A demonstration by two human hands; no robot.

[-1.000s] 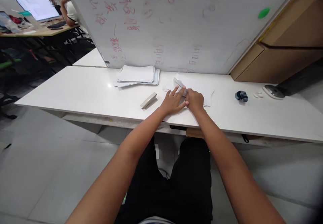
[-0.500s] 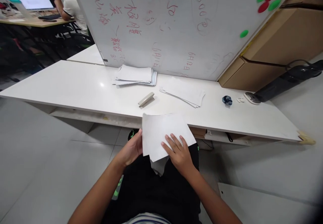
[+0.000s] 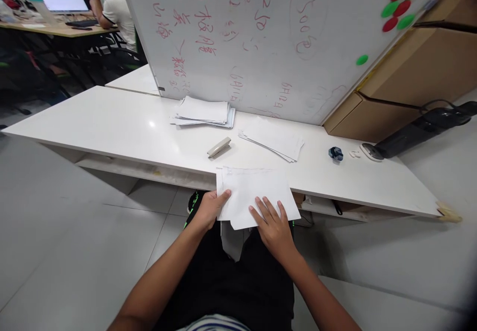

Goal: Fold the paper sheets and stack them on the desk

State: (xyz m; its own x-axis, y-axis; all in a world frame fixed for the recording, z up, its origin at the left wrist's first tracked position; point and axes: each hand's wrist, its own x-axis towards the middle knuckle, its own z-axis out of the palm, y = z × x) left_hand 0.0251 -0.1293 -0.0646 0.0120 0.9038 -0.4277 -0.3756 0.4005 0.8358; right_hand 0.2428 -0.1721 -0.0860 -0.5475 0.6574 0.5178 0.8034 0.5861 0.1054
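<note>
Since the paper stack (image 3: 203,108) sits far back on the surface (image 3: 112,122), just by the foot of the whiteboard (image 3: 246,42), it is probably out of the arms' way. Nearer, the left hand (image 3: 211,209) pinches the left edge of several white sheets (image 3: 257,187), thumb on top and its other fingers out of sight, a grip that would stop the layers sliding. Just beyond lies a pale stapler (image 3: 219,147), slanted and touched by neither hand. The sheets are at the near edge of the surface, over the person's lap (image 3: 264,261), perhaps to be seen squarely; whether they rest on that edge, I cannot tell. Farther off, fanned papers (image 3: 278,141) lie apart from the stack, possibly to avoid mixing. The right hand (image 3: 275,229) lies flat on the top sheet, fingers spread, apparently steadying it. Rightward, a crumpled blue thing (image 3: 336,154), small white pieces (image 3: 355,154) and a mouse (image 3: 371,151) lie well clear of the paper.
</note>
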